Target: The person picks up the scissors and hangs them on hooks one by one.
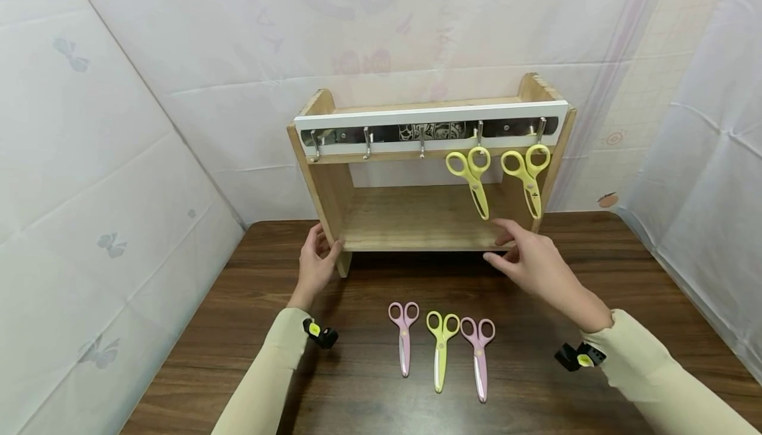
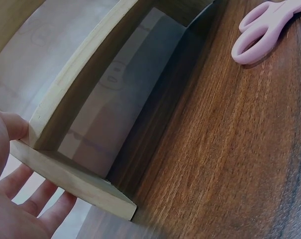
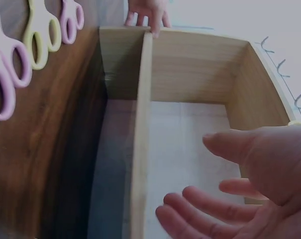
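Note:
A wooden shelf (image 1: 411, 217) stands on the table, tilted in the head view. My left hand (image 1: 315, 268) grips the lower part of its left side panel (image 2: 83, 184), thumb at the front edge and fingers round the outside. Near the right end of the lower board, my right hand (image 1: 538, 264) is held with fingers spread and nothing in it. Just above that hand, one pair of yellow scissors (image 1: 472, 176) hangs from a hook; another yellow pair (image 1: 530, 188) hangs on the rightmost hook.
Along the shelf's top runs a white hook rail (image 1: 428, 116) with several metal hooks. In front lie pink scissors (image 1: 405, 339), yellow scissors (image 1: 440, 349) and more pink scissors (image 1: 479, 359) on the dark wooden table (image 1: 351, 382). Patterned cloth (image 1: 238, 38) hangs behind.

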